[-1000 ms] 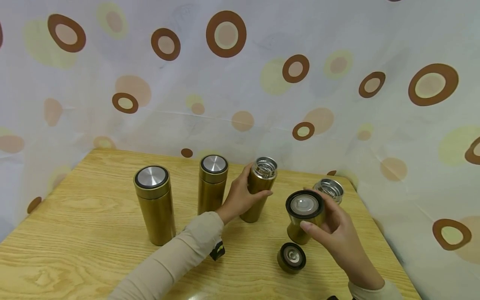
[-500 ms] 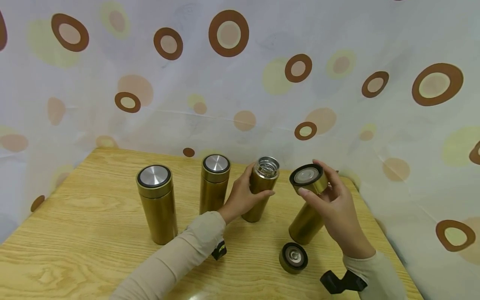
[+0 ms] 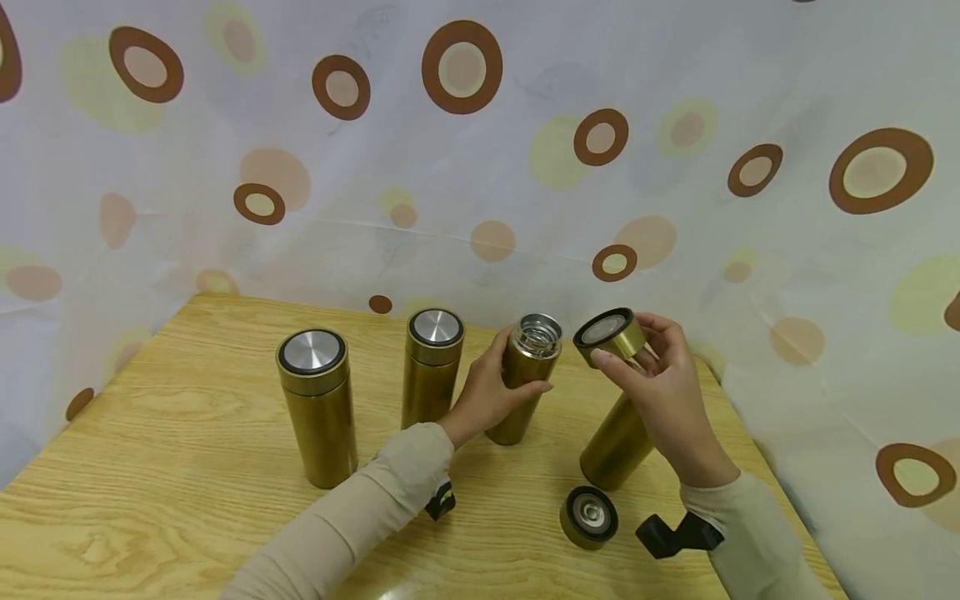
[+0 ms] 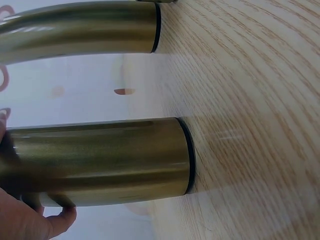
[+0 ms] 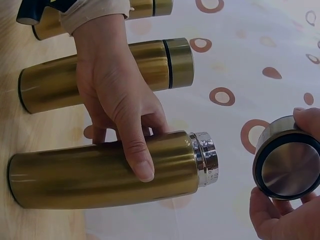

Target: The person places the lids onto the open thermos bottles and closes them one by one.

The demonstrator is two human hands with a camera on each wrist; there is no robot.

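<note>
Gripping on both sides now: left hand (image 3: 487, 396) wraps the open bottle (image 3: 534, 367), base standing on the surface (image 3: 150, 450); right hand (image 3: 671, 396) pinches the held lid (image 3: 606, 332) between thumb and fingers. Hands apart.

Diff vs 1 s ago: held lid is up and left, nearer the open bottle's mouth, and more tilted, inner side facing up-left. The black strap-on mount (image 3: 678, 533) at the right wrist is now in full view. Left hand and open bottle unchanged; view has shifted a hair.

Clearances: narrow gap between held lid and open bottle's rim, no contact. Back edge of the surface runs along the patterned cloth (image 3: 375, 150), close behind the open bottle. Right edge lies beyond the right bottle (image 3: 617, 442). Widest bare wood is at the left.

In the way: right bottle stands behind/under the right hand, top hidden in the head view. Second lid (image 3: 589, 518) lies inside-up on the wood, just in front of it. Near capped bottle (image 3: 318, 417) and far capped bottle (image 3: 433, 367) stand left of the open bottle; the left sleeve (image 3: 360, 517) passes in front of them and covers the far one's base.
</note>
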